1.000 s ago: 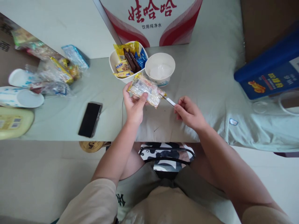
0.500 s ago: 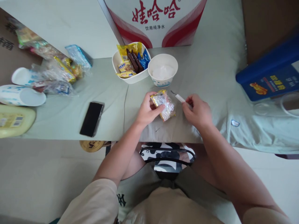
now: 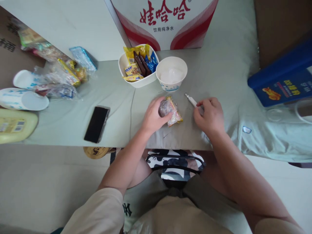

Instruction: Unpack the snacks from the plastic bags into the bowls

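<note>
My left hand [image 3: 156, 114] is closed around a small clear plastic snack packet [image 3: 172, 112] with yellow edges, thumb across its front. What is inside the packet is hard to make out. Over the right side of the table, my right hand [image 3: 210, 114] has its fingers on a small white-handled knife [image 3: 191, 99], whose tip points up and to the left. The knife lies low, close to the cloth. Just beyond both hands stands a white paper bowl [image 3: 171, 71] with something whitish inside.
Wrapped snacks fill a white bowl [image 3: 138, 84] beside the paper bowl. A red-and-white carton [image 3: 165, 35] stands behind. To the left are a phone [image 3: 97, 124], plastic-wrapped packets [image 3: 65, 76], paper cups [image 3: 24, 99] and a yellowish bottle [image 3: 17, 126]. A blue container [image 3: 280, 81] is at right.
The knife has been lowered towards the cloth and turned, and its dark blade no longer shows clearly. My left hand has turned the packet and brought it slightly lower.
</note>
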